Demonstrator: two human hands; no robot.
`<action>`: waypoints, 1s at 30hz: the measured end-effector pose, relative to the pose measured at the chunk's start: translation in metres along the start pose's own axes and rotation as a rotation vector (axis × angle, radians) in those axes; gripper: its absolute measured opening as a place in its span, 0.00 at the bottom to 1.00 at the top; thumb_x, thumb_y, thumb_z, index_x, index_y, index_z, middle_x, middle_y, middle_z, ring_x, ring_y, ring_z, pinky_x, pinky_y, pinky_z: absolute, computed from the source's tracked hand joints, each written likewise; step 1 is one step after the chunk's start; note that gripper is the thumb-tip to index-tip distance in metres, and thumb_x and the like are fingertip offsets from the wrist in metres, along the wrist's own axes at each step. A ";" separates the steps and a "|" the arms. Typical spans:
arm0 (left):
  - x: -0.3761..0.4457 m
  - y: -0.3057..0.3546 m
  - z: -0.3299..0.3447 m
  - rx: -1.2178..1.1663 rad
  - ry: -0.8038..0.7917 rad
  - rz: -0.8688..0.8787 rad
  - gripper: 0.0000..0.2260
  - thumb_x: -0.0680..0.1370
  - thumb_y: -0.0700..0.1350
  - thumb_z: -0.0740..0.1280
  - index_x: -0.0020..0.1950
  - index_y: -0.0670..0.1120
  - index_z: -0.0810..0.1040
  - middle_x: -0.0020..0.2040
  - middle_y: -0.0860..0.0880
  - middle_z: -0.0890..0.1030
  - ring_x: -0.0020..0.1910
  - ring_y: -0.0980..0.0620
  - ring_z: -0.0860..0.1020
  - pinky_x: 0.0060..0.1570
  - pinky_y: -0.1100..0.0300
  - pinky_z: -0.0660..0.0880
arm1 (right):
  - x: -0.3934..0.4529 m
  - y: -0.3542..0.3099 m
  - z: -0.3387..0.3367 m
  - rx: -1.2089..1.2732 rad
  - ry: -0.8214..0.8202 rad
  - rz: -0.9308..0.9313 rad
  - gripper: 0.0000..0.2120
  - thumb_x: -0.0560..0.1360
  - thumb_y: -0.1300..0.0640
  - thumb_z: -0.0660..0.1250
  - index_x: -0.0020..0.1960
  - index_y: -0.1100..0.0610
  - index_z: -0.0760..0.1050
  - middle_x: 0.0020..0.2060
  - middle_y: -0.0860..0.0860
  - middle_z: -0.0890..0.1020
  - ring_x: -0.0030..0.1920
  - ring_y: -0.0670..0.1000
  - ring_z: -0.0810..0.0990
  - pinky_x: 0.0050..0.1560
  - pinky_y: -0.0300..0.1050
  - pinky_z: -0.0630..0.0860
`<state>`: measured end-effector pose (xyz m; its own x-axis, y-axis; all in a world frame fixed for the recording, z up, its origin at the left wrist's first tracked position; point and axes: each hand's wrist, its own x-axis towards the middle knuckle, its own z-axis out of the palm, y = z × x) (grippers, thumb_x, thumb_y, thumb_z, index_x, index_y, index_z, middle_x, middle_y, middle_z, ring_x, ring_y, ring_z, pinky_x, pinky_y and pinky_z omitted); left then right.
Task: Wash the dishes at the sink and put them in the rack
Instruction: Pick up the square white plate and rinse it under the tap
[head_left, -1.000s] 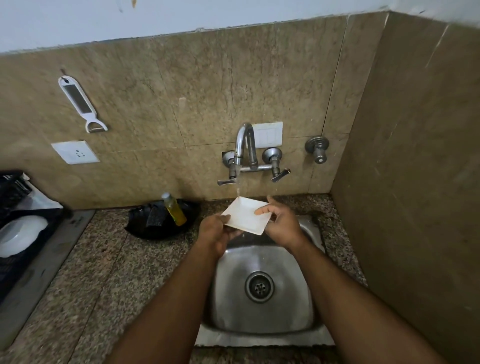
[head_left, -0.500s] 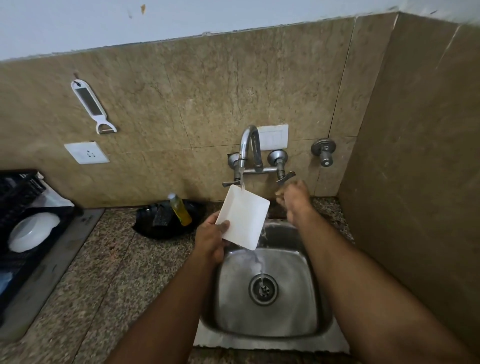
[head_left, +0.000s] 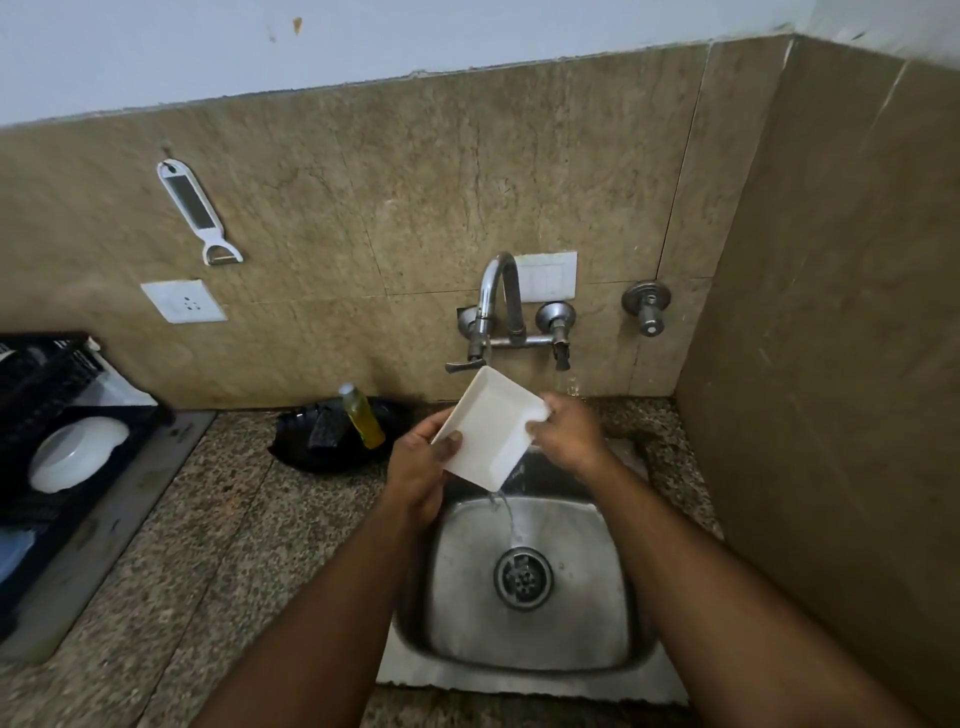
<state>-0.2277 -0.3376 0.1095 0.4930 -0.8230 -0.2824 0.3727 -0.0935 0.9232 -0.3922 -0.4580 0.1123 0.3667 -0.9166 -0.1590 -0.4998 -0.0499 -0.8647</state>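
My left hand (head_left: 421, 475) and right hand (head_left: 569, 434) both hold the tilted white dish (head_left: 491, 428) over the sink (head_left: 530, 680), each grip tight on it, water running off.

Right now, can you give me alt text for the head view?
Both hands, left hand and right hand, hold a tilted square white dish under the tap; water runs off it into the steel sink. A rack sits far left.
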 end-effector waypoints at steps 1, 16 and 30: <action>0.001 0.001 -0.001 0.061 -0.012 0.030 0.15 0.79 0.31 0.67 0.59 0.48 0.83 0.51 0.46 0.88 0.47 0.48 0.86 0.43 0.51 0.84 | -0.003 0.002 -0.004 0.072 -0.003 0.033 0.12 0.79 0.63 0.68 0.60 0.55 0.80 0.46 0.57 0.87 0.40 0.58 0.87 0.37 0.48 0.83; 0.000 0.052 0.024 0.571 0.046 0.447 0.13 0.78 0.31 0.70 0.60 0.43 0.86 0.46 0.53 0.87 0.41 0.57 0.86 0.38 0.62 0.83 | -0.016 -0.022 -0.066 0.171 0.102 -0.141 0.09 0.79 0.64 0.68 0.52 0.52 0.84 0.35 0.55 0.87 0.34 0.57 0.87 0.35 0.50 0.84; -0.013 0.072 0.024 0.584 0.058 0.575 0.11 0.79 0.35 0.70 0.60 0.43 0.86 0.49 0.51 0.88 0.45 0.59 0.85 0.47 0.62 0.82 | -0.031 -0.043 -0.073 0.158 0.126 -0.204 0.10 0.79 0.62 0.69 0.58 0.54 0.84 0.36 0.51 0.87 0.35 0.54 0.87 0.39 0.56 0.86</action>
<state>-0.2266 -0.3468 0.1859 0.5281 -0.8023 0.2782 -0.4118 0.0445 0.9102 -0.4391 -0.4562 0.1894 0.3419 -0.9365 0.0780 -0.2933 -0.1852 -0.9379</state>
